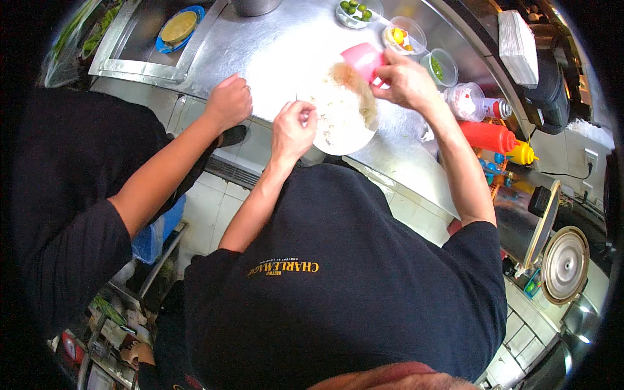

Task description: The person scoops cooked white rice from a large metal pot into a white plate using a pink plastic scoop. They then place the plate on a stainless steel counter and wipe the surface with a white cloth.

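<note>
A white round bowl (347, 150) stands near the front edge of the steel counter, holding a mound of what looks like cooked white rice (336, 109). The far and right part of that mound looks tan. My right hand (407, 82) grips a pink plastic cup (363, 59) by its handle, tilted above the mound's far side. At the bowl's left side is my left hand (292, 127), its fingers curled towards the thumb. A thin dark line shows just above those fingers; glare hides whether they hold anything.
A co-worker's closed hand (230, 103) is left of my left hand. Clear tubs of small green citrus (358, 12), yellow pieces (399, 35) and chopped greens (437, 68) line the back. A red squeeze bottle (487, 136) lies beyond my right forearm, beside a yellow one (524, 152).
</note>
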A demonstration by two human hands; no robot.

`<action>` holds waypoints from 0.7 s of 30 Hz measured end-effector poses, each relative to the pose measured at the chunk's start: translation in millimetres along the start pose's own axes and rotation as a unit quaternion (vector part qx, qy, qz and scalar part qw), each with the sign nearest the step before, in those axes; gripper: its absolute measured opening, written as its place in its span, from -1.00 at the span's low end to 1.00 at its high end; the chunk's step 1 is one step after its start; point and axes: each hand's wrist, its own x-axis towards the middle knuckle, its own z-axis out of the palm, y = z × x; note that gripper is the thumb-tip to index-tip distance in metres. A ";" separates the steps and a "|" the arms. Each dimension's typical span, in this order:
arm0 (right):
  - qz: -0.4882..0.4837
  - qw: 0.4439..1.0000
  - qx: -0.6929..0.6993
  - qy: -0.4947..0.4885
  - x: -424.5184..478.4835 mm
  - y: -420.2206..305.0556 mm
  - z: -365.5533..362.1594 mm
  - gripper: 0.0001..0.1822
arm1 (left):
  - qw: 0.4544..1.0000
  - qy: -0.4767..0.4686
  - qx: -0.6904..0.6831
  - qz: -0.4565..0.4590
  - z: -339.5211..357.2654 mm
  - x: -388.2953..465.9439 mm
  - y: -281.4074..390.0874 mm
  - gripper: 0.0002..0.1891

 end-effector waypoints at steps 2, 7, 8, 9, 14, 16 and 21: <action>-0.019 1.000 -0.001 0.000 -8.3 9.5 14.6 -0.77 | 0.997 0.021 -0.022 -0.066 1.0 -12.4 -21.7 -0.81; 0.148 0.964 0.168 0.144 -43.4 31.1 9.4 -0.71 | 0.889 -0.259 -0.251 -0.280 15.5 -62.8 -70.0 -0.70; 0.169 0.947 0.209 0.174 -57.3 39.9 22.9 -0.70 | 0.893 -0.289 -0.239 -0.247 25.0 -69.7 -67.0 -0.65; 0.191 0.927 0.250 0.204 -72.5 48.6 39.1 -0.69 | 0.885 -0.291 -0.258 -0.257 35.9 -71.5 -61.5 -0.69; 0.351 0.757 0.522 0.177 -135.8 55.8 94.2 -0.71 | 0.859 -0.183 -0.343 -0.333 54.8 -71.8 -46.4 -0.70; 0.374 0.746 0.527 0.163 -146.3 53.1 101.8 -0.69 | 0.885 -0.128 -0.305 -0.327 60.9 -76.9 -51.3 -0.68; 0.354 0.732 0.558 0.163 -155.7 77.1 103.1 -0.65 | 0.919 -0.020 -0.247 -0.308 53.0 -83.8 -44.4 -0.67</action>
